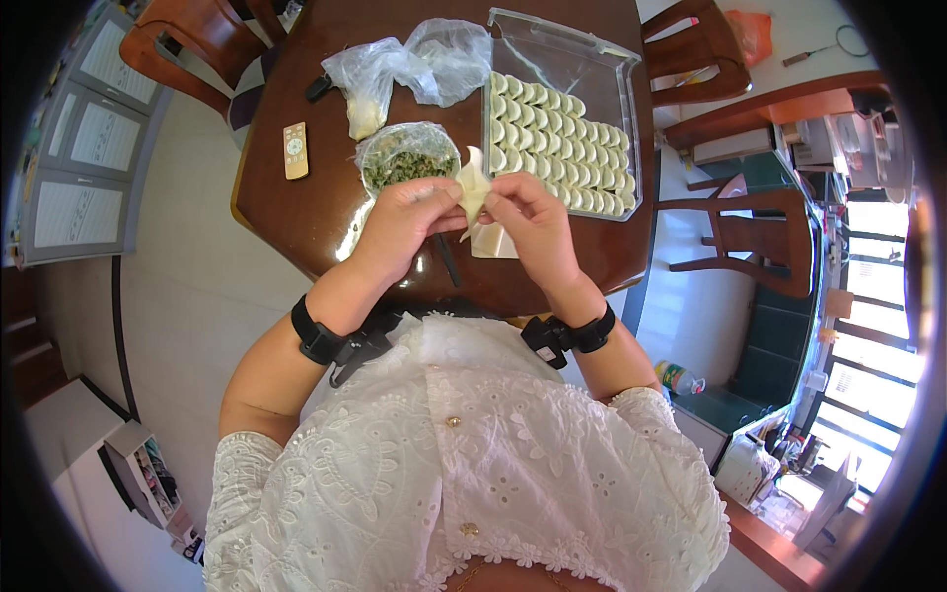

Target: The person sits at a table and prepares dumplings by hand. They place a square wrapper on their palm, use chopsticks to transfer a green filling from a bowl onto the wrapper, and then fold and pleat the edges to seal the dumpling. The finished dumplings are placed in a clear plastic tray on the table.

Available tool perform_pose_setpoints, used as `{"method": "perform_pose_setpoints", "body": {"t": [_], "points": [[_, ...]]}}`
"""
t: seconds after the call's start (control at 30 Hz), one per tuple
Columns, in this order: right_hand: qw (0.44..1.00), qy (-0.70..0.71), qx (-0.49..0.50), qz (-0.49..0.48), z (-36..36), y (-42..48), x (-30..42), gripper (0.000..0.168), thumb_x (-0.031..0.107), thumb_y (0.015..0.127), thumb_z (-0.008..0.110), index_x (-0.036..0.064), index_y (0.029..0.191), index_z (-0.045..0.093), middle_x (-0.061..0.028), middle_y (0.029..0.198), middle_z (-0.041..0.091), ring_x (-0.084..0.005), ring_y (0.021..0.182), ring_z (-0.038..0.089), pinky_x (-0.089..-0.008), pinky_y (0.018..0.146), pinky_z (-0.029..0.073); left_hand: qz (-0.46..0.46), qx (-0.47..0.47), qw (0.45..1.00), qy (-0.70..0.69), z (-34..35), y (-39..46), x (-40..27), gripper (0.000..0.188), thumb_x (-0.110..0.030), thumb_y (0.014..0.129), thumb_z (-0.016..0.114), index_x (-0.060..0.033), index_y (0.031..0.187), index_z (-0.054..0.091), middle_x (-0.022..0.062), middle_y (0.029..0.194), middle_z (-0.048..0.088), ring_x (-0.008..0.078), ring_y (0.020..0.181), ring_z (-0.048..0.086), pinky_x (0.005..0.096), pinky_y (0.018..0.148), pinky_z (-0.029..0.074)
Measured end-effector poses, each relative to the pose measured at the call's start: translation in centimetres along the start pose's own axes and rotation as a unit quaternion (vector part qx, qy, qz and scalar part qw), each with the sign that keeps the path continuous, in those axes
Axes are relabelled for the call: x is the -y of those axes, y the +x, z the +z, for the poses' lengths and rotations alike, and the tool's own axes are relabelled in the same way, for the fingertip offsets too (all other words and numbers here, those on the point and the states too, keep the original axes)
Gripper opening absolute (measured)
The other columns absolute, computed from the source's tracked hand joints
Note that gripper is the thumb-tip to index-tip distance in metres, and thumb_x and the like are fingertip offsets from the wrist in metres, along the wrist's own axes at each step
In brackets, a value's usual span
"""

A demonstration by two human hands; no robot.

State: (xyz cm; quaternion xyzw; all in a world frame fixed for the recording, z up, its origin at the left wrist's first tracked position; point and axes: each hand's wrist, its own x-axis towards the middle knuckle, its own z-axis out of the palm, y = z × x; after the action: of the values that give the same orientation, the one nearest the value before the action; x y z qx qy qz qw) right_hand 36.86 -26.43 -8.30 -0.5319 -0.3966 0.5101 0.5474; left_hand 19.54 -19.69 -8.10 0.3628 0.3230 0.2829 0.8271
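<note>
Between both hands a pale dumpling wrapper [474, 191] is held up over the table. My left hand [414, 214] pinches its left edge, and my right hand [531, 222] pinches its right edge. Whether filling lies inside it I cannot tell. Just beyond my left hand is a bowl of chopped green filling [407, 164], partly draped with clear plastic. Below the wrapper, a stack of wrappers [494, 243] sits on the table, partly hidden by my right hand. To the right, rows of folded dumplings [558, 140] fill much of a clear plastic tray [629, 89].
Crumpled clear plastic bags [444, 63] lie behind the bowl, one with something pale inside. A remote control [295, 151] rests at the left of the brown table [296, 222]. A dark stick-like utensil [447, 260] lies near the front edge. Wooden chairs [762, 240] stand around.
</note>
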Motion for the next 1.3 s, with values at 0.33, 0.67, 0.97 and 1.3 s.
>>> {"method": "perform_pose_setpoints", "body": {"t": [0.33,0.67,0.97,1.3], "points": [[0.899,0.405,-0.066,0.156,-6.4,-1.6,-2.3,0.031,0.015,0.090,0.041,-0.003,0.114,0.051,-0.0181,0.123,0.057,-0.0302,0.114,0.055,-0.0447,0.098,0.043,-0.007,-0.031,0.962,-0.270,-3.5,0.6,-0.1,0.039,-0.023,0.096,0.040,0.0026,0.123,0.049,0.0194,0.124,0.057,0.0317,0.117,0.054,0.0422,0.099,0.044],[0.987,0.012,0.056,0.149,-0.7,-0.5,-2.3,0.023,0.022,0.096,0.054,0.000,0.103,0.059,-0.0030,0.091,0.061,-0.0098,0.083,0.057,-0.0258,0.075,0.048,-0.064,0.044,0.972,-0.223,-3.6,-0.4,-0.5,0.035,-0.019,0.095,0.050,-0.0020,0.126,0.047,0.0146,0.121,0.058,0.0281,0.110,0.059,0.0444,0.095,0.048],[0.993,0.041,0.056,0.094,2.0,2.6,0.4,0.009,0.008,0.093,0.055,0.002,0.096,0.050,-0.0038,0.084,0.061,-0.0066,0.072,0.057,-0.0233,0.064,0.047,-0.035,-0.082,0.990,-0.108,-6.0,-1.0,0.4,0.019,-0.011,0.093,0.054,-0.0033,0.110,0.052,0.0135,0.104,0.064,0.0183,0.092,0.066,0.0296,0.081,0.054],[0.928,0.315,0.128,0.153,6.3,2.8,3.1,0.024,0.010,0.097,0.043,-0.002,0.117,0.045,-0.0143,0.115,0.058,-0.0230,0.103,0.061,-0.0358,0.088,0.051,0.041,0.117,0.958,-0.257,-2.9,-2.9,0.9,0.093,-0.075,0.084,0.021,-0.0020,0.140,0.033,0.0160,0.137,0.045,0.0294,0.125,0.046,0.0427,0.105,0.037]]}}
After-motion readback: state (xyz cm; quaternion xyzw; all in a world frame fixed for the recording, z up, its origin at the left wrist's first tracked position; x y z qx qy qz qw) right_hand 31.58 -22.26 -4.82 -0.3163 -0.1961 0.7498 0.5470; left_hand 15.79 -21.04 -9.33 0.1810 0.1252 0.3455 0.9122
